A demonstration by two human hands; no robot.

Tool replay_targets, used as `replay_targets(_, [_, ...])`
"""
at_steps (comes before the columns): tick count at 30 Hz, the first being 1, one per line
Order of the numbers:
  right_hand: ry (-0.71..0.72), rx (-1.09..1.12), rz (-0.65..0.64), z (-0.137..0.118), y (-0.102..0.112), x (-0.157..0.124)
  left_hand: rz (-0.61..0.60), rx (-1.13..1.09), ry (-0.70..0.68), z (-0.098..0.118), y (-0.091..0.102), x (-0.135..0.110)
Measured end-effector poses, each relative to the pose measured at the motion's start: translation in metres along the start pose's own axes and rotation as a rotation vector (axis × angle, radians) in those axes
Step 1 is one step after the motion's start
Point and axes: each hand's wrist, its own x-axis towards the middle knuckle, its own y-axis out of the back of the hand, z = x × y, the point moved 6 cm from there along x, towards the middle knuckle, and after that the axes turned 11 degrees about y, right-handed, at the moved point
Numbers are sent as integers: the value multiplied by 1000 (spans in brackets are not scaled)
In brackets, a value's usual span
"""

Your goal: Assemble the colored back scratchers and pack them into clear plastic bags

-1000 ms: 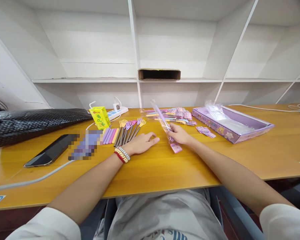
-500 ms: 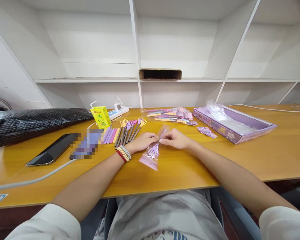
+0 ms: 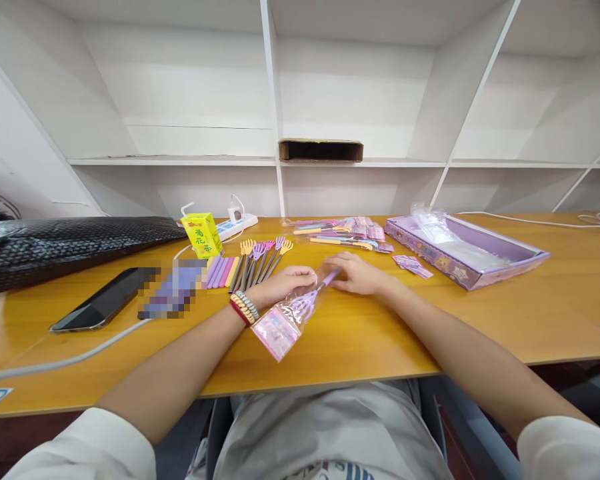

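Note:
A purple claw-shaped back scratcher (image 3: 304,305) lies inside a clear plastic bag with a pink card (image 3: 278,331) at its lower left end. My left hand (image 3: 286,283) is closed on the bag's side near the claw. My right hand (image 3: 356,273) grips the bag by the handle end, its fingertips partly hidden. Left of my left hand lie several loose back scratchers (image 3: 260,260) with dark rods, and several coloured handles (image 3: 221,272) in a row. Behind my right hand is a pile of bagged back scratchers (image 3: 347,232).
Small pink cards (image 3: 413,266) lie beside a purple tray box (image 3: 467,272) holding clear bags (image 3: 443,230). At left are a phone (image 3: 103,300), a blurred flat object (image 3: 174,290), a yellow drink carton (image 3: 203,235), a power strip (image 3: 237,227) and a black wrapped bundle (image 3: 80,247).
The bagged back scratcher has tilted, its card end swinging left and toward me with the card now facing up. My right hand has shifted slightly along the handle end.

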Motion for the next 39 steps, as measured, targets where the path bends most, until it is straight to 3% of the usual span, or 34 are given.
replay_targets(6, [-79,86,-6,-7,5,2,-53,-232,-106,4,2,2])
replay_targets(11, [-150,228,101,-14,14,6,-7,-398,-170,7,15,3])
replay_targets(15, [-183,527,88,-21,10,9,147,-269,-107,1,19,4])
replay_targets(17, [-177,655,57,-26,6,10,163,-160,-84,0,15,4])
replay_targets(21, [-151,733,39,-33,4,12,114,76,-108,2,1,5])
replay_targets(24, [-186,766,11,-33,0,11,200,160,-160,6,5,4])
replay_targets(31, [-320,894,-58,-15,-15,4,428,82,-203,11,31,-1])
replay_targets(39, [-229,927,-167,-15,-18,2,460,-90,-195,7,36,2])
